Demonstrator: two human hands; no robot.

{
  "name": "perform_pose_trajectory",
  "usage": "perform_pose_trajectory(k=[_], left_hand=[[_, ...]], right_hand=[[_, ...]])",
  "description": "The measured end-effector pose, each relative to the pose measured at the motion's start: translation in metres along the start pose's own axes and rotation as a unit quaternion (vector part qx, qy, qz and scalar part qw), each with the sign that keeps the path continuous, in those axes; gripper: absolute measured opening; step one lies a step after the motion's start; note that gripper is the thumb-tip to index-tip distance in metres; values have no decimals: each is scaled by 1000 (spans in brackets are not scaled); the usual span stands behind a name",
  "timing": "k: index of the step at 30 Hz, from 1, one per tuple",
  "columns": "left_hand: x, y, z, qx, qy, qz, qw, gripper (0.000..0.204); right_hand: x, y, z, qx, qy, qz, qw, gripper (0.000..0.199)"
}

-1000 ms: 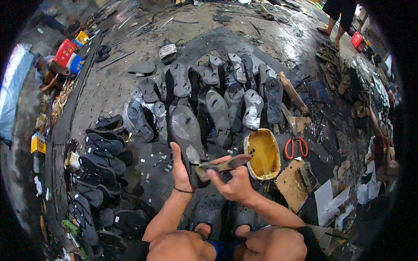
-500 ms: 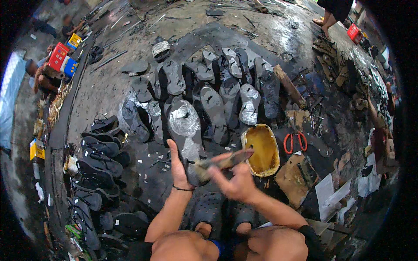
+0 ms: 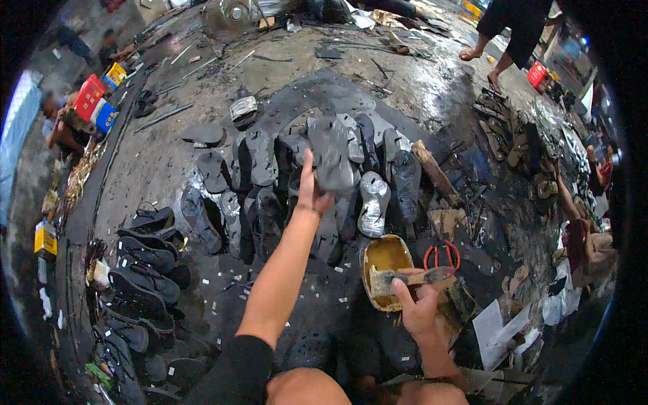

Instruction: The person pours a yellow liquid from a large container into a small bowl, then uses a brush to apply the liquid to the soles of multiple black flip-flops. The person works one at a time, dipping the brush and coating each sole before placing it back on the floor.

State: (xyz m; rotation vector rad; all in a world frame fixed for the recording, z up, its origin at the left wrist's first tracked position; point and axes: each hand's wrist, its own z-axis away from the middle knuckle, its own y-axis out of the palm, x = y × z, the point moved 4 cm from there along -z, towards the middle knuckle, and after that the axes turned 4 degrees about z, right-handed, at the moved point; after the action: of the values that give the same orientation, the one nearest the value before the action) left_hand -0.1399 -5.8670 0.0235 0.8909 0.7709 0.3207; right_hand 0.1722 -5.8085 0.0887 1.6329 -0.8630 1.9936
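Observation:
My left hand (image 3: 312,187) reaches forward and grips a grey shoe sole (image 3: 332,152) near its lower end. The sole is blurred by motion and partly covers the soles behind it. In my right hand (image 3: 422,305) is a flat brush (image 3: 435,275), its bristle end over an oblong tub (image 3: 366,270) of amber, glue-like liquid. Whether the bristles touch the liquid I cannot tell. Several grey soles lie in rows ahead of me; one sole (image 3: 372,206) beside the tub has a shiny, wet-looking surface.
Red-handled scissors (image 3: 456,256) lie right of the tub. A wooden stick (image 3: 435,174) borders the soles on the right. Black thong sandals (image 3: 142,283) line my left side. White paper sheets (image 3: 489,331) lie at right. Another person's bare legs (image 3: 501,64) stand at the far right.
My left hand has carried the sole forward, away from me, to the rows. My right hand has moved from the sole to the tub with the brush. The head view has shifted.

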Motion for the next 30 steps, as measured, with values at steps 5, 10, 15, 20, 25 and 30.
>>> perform_pose_trajectory(k=[5,10,15,20,25,30], left_hand=[[6,-75,50,-22,88,-41,995,64],[46,-139,241,-61,54,-414,906,38],[17,-173,372,-147,-63,-673,722,34],[-28,-168,443,-167,110,-868,454,36],[-165,-64,515,-338,303,-853,258,34],[-232,-163,607,-427,90,-865,248,75]], right_hand=[[-58,-22,-8,-14,-37,146,989,23],[-106,-32,-39,11,-48,456,889,33],[-35,-20,-10,-19,3,393,919,39],[-91,-67,33,83,12,550,831,32],[-74,-71,37,54,-68,413,906,32],[-71,-48,30,34,-35,536,843,40]])
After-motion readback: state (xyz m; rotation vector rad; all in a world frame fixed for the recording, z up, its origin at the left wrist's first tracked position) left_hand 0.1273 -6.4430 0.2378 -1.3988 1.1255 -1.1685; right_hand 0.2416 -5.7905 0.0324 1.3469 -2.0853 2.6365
